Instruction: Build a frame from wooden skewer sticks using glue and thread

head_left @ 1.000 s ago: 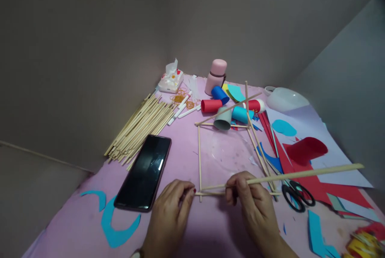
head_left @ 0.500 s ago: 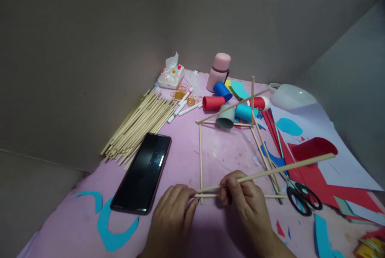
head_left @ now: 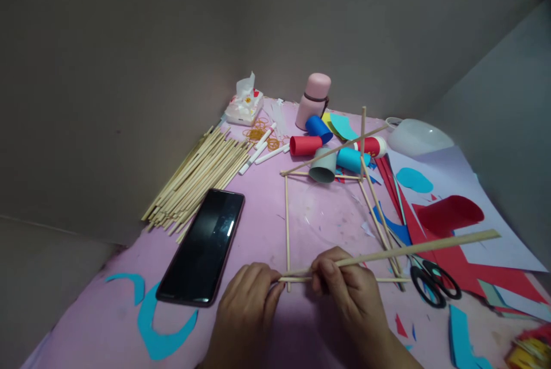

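Observation:
My right hand (head_left: 348,288) is closed round a loose wooden stick (head_left: 400,252), which slants up to the right. My left hand (head_left: 247,306) pinches at the near left corner of a wooden stick frame (head_left: 287,225), where the loose stick's lower end meets the frame's front stick. The frame lies on the pink tabletop, roughly four-sided, with one upright stick (head_left: 363,133) at its far right corner and slanted sticks at the back and right. Whatever binds the corner under my left fingers is hidden.
Left lie a phone (head_left: 202,248) and a pile of wooden sticks (head_left: 198,179). Behind the frame are paper rolls (head_left: 305,146), markers (head_left: 253,159), rubber bands (head_left: 258,132), a pink flask (head_left: 313,102) and a tissue pack (head_left: 244,109). Scissors (head_left: 434,283) and coloured paper (head_left: 486,265) are at the right.
The loose stick in my right hand has tipped lower, its far end moving right and down, closer to the frame's front stick. My right hand has shifted slightly left; my left hand stays at the corner.

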`<action>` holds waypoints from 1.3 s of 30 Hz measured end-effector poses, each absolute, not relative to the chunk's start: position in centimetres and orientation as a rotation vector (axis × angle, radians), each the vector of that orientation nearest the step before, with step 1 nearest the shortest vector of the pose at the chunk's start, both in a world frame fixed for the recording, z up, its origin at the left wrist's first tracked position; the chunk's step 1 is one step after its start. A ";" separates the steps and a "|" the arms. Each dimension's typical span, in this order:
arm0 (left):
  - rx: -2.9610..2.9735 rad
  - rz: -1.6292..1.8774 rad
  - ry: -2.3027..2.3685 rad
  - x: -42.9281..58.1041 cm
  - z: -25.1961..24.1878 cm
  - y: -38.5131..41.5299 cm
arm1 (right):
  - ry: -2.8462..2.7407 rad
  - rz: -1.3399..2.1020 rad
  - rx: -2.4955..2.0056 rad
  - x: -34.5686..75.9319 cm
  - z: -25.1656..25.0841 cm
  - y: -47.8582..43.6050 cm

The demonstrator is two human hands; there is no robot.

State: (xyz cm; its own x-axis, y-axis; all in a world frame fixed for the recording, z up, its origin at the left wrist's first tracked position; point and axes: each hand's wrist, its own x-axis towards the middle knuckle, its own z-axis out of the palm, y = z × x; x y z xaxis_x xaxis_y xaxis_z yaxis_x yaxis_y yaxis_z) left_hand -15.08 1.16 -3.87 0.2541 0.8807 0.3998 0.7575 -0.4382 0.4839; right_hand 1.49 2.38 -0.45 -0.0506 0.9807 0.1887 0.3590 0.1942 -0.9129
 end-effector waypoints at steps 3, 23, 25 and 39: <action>2.317 0.929 1.549 -15.0 -3.8 1.2 | -1.663 0.818 -1.334 1.5 -0.4 2.5; 2.339 0.906 1.541 -15.3 -3.8 1.1 | -1.820 0.677 -1.427 1.9 -0.2 2.8; 2.379 0.944 1.537 -15.2 -3.9 1.1 | -1.824 0.681 -1.431 1.9 -0.3 2.8; 2.495 0.951 1.546 -15.1 -3.9 1.3 | -1.866 0.588 -1.405 1.7 0.0 3.0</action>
State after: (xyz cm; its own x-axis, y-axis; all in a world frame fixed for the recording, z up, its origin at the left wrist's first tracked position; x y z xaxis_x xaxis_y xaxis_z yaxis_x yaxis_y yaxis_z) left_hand -15.14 1.31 -3.88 0.3085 0.8272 0.4696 0.7923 -0.4967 0.3543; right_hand 1.68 3.02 -0.03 -0.1500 0.9511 0.2701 0.6244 0.3030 -0.7200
